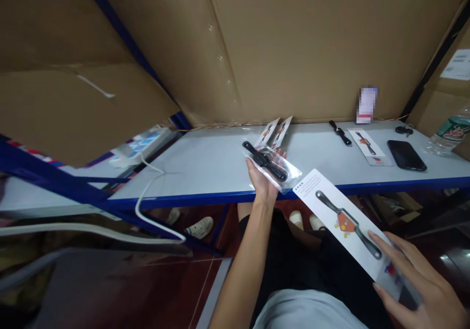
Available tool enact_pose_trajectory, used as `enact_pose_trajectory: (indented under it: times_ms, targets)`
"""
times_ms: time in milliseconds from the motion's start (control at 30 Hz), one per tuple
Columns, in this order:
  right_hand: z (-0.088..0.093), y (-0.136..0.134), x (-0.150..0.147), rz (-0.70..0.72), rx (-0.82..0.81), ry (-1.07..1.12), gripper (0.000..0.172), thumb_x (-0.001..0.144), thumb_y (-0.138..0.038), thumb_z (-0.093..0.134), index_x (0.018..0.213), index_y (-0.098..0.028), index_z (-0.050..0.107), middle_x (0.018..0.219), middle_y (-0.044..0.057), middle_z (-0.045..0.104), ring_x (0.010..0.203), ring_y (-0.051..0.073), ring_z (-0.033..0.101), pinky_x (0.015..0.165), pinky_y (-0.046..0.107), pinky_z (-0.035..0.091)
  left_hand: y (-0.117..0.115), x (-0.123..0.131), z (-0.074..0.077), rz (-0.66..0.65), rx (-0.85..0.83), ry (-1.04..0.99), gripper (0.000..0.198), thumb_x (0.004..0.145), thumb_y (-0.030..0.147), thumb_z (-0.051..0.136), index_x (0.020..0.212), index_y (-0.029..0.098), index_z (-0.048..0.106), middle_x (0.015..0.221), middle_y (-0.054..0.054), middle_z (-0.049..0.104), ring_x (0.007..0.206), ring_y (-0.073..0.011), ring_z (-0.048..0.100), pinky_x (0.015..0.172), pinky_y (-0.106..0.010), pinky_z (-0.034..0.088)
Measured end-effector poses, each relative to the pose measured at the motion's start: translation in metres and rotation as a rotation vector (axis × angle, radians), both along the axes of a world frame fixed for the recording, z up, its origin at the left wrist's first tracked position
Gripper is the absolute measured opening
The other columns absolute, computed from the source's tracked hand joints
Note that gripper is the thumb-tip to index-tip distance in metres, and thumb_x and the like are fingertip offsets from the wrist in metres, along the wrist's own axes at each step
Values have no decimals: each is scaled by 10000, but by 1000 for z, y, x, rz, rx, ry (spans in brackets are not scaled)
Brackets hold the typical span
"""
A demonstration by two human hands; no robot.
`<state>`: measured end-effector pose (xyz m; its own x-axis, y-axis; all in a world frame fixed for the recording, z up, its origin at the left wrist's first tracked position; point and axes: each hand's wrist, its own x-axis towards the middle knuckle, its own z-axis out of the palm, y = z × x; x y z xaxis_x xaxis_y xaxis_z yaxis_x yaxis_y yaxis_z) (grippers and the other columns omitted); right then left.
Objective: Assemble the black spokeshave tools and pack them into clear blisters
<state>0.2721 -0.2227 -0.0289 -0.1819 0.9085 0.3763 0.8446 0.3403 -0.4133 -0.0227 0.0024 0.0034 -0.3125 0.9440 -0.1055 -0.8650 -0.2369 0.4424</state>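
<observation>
Nearest, right hand [418,280] pinches printed card [345,221], just right of bagged tool [271,165] clasped in left hand [262,184] (packing step, seemingly); bag mouth likely needs opening.

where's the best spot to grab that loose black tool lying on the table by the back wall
Pinch the loose black tool across its slim middle, coming from above. It lies flat and slanted on the table, so fingers should close on its long sides; the backing card just to its right crowds a side approach.
</observation>
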Motion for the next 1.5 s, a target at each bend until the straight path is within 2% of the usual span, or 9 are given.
enact_pose_trajectory:
  times_ms: [233,500,800,1100,1333,1500]
  targets:
    - [-3,15,-21,3,15,-22,629,891,-314,566,1507,-394,462,1393,63,557,1205,292,628,947,409,590,-2,1,3,-14,-7,-32,651,995,658,236,1030,188,685,932,-110,718,1027,-264,699,1011,-474,512]
    - [0,15,-29,2,4,-65,679,882,-299,563,1538,-394,413,1360,79,571,1150,294,646,887,420,608,1,-1,-3,-8,47,-17,555,986,651,295,1013,229,653,899,-83,712,942,-246,717,979,-463,522]
    - [1,9,-32,40,-66,-74,709,855,-308,611,1539,-375,436,1390,86,588,1191,313,644,930,442,600,-2,1,1,21,33,8,515,966,659,369,1091,237,638,965,-95,733,954,-263,722,972,-491,533]
    - [3,6,-28,66,-179,-112,691,829,-298,642,1499,-388,497,1455,62,577,1255,296,621,1004,455,571,-5,1,5,-9,19,-5,515,986,630,343,1113,220,628,987,-107,719,1028,-271,702,992,-489,530]
    - [3,4,-28,66,-267,-82,678,815,-312,651,1476,-393,527,1473,60,569,1280,301,603,1038,489,544,-4,1,3,-15,31,48,543,978,649,349,1149,218,632,1019,-116,719,991,-265,712,967,-474,532]
    - [8,2,-29,66,-259,-59,684,809,-313,661,1476,-391,530,1485,59,556,1282,303,599,1032,468,551,-4,-1,3,-38,34,17,567,987,643,318,1120,201,647,974,-107,730,962,-256,726,981,-469,524]
